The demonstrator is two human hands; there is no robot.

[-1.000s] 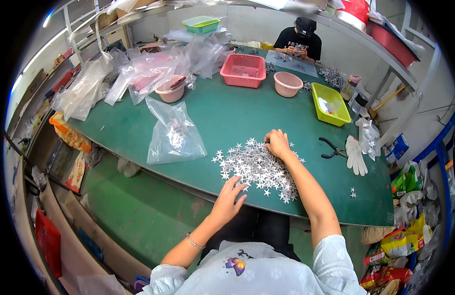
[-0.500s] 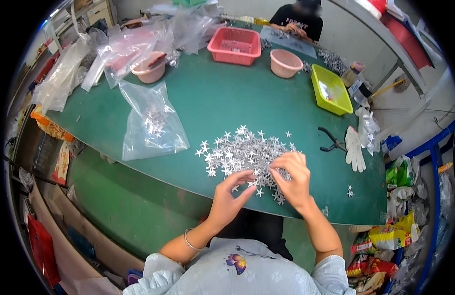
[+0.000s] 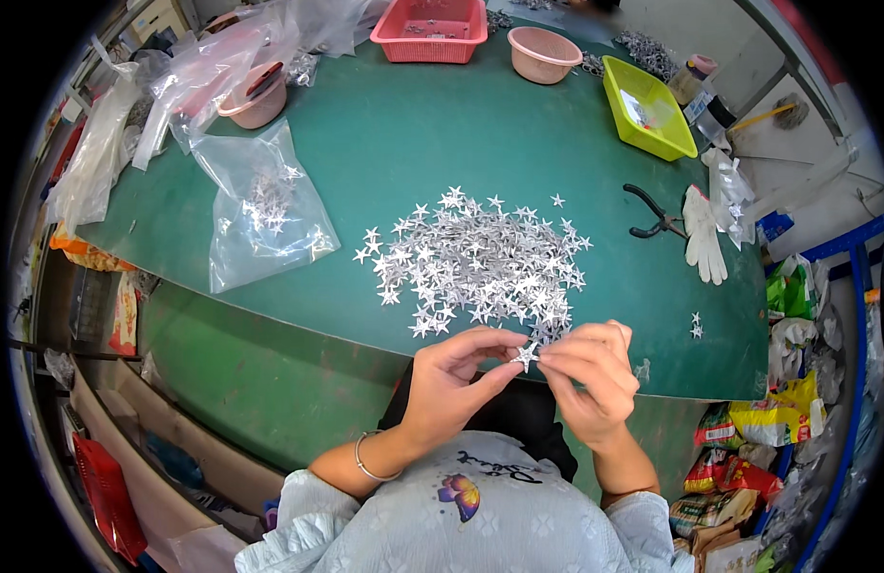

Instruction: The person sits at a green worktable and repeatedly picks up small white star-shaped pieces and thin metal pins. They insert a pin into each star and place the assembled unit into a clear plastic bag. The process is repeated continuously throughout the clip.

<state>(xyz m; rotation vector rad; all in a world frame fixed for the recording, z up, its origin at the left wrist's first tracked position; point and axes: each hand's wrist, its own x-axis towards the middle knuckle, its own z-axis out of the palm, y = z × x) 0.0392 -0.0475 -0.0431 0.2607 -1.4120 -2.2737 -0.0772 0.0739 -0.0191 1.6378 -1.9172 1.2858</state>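
A small silver star-shaped piece point(image 3: 525, 357) is held up between my two hands at the table's front edge. My left hand point(image 3: 466, 374) pinches one side of it between thumb and fingertips. From the other side, the fingertips of my right hand point(image 3: 592, 377) close on it. Just beyond my hands spreads a large heap of similar silver stars point(image 3: 480, 258) on the green table point(image 3: 394, 143). To the left of the heap lies a clear plastic bag point(image 3: 270, 215) with some stars inside.
Black-handled pliers point(image 3: 655, 212) and a white glove point(image 3: 703, 235) lie at the right, with a few loose stars point(image 3: 696, 326) nearer me. A yellow-green tray point(image 3: 649, 134), a pink bowl point(image 3: 543, 54) and a red basket point(image 3: 429, 48) stand farther back. Plastic bags point(image 3: 222, 67) cover the far left.
My hands have come together and drawn back from the heap to the table edge, now with a single star between them. The view has tilted downward.
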